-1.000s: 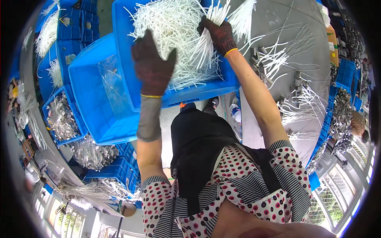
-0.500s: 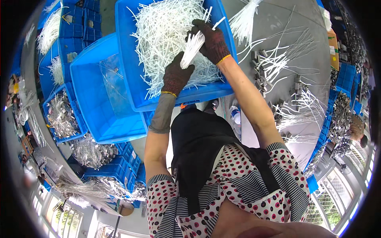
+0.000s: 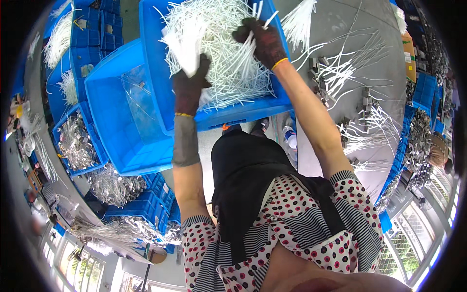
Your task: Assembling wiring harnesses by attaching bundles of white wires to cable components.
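A large blue bin stands before me, heaped with short white tubes. Over the bin's left part, my left hand, in a dark knit glove, is closed round a bundle of white tubes, which is blurred by motion. At the right side of the heap my right hand, gloved alike, has its fingers closed on a few white tubes. Some ends stick up past the knuckles. The hands are apart, and part of the heap is hidden behind them.
Left of the full bin is another blue bin with a few thin wires inside. A grey table on the right bears white wires with metal pieces and a fanned white bundle. Blue crates with wire parts stand at lower left.
My hands were together on one bundle of tubes and have separated. The left has swung left with a bundle, while the right has shifted slightly up and right.
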### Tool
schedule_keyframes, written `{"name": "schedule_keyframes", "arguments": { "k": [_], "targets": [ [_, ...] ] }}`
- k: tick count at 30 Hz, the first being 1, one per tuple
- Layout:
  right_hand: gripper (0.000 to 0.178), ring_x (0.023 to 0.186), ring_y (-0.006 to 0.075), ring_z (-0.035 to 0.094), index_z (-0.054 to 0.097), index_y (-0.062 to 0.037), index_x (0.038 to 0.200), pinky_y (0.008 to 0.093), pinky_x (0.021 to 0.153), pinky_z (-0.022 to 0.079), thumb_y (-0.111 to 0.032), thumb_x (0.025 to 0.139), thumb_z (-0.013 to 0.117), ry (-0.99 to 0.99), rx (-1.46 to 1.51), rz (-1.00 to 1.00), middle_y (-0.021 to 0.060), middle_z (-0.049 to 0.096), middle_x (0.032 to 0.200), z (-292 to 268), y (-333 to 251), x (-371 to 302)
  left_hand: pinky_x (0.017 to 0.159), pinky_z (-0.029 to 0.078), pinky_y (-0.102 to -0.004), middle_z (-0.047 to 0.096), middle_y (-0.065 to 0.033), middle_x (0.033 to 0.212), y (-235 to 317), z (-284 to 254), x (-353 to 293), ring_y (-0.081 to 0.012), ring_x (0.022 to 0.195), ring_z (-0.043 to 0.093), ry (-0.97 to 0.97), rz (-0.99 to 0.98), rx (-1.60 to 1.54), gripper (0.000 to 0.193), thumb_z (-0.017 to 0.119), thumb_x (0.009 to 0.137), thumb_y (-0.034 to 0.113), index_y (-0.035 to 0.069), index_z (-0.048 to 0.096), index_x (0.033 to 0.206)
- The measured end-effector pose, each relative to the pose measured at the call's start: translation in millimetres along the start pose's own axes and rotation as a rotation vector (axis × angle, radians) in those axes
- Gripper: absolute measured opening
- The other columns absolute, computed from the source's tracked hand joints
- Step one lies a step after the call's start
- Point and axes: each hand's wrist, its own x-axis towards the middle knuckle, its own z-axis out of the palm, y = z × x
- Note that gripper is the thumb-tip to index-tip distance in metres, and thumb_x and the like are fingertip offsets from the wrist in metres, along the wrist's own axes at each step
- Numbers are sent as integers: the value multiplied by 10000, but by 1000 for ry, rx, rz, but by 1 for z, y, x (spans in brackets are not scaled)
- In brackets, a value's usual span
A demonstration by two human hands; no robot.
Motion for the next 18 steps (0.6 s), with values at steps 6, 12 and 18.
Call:
{"name": "schedule_keyframes", "arguments": {
  "k": [6, 12, 18],
  "targets": [
    [434, 992, 374, 649, 630, -13, 1132, 428, 908, 492, -187, 738, 683, -319, -1540, -1112, 183, 685, 1002, 0, 40, -7, 536, 439, -296, 681, -49, 712, 3, 36, 11, -113, 581, 576, -402, 43, 287, 269, 709, 885, 287, 19, 714, 863],
    [315, 919, 283, 660, 621, 2, 1107, 336, 815, 523, -199, 865, 619, -258, -615, 79, 160, 670, 991, 30, -7, -45, 643, 478, -275, 708, -77, 765, -9, 28, 9, -138, 707, 638, -400, 64, 10, 202, 682, 884, 218, 27, 735, 919],
    [511, 1062, 206, 641, 615, -39, 1213, 349, 811, 512, -486, 998, 492, -24, -247, 205, 98, 675, 1177, -21, 18, -63, 961, 524, -362, 734, -78, 920, -13, 33, 21, -193, 998, 681, -290, 382, -270, 273, 573, 808, -103, 14, 684, 1029]
  ]
}}
